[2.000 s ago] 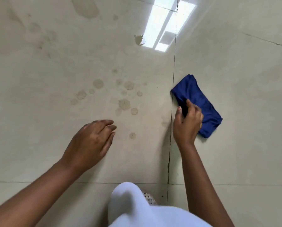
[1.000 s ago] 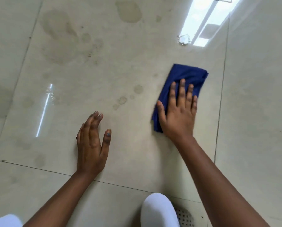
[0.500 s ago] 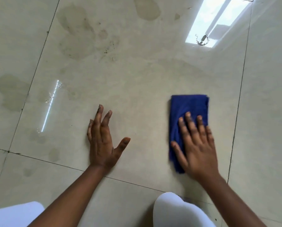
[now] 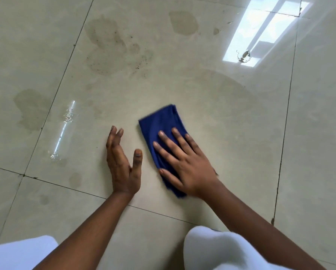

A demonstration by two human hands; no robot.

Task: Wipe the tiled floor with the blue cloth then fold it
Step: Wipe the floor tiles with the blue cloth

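Pressing blue cloth (image 4: 162,121) flat, right hand (image 4: 184,162), stains (image 4: 104,45) beyond, left hand (image 4: 122,164) beside

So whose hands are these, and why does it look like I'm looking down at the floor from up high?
No machine here: a person kneels on the floor with a camera worn on their head, so you see just what they see looking down. The right hand lies flat, fingers straight, pressing a folded blue cloth onto the tiled floor to wipe it. The left hand rests open on the tile beside it and holds nothing. Farther away are dull stains not yet wiped. The bright patch is light reflecting off the shiny tile. The white shapes at the bottom are the person's clothes.
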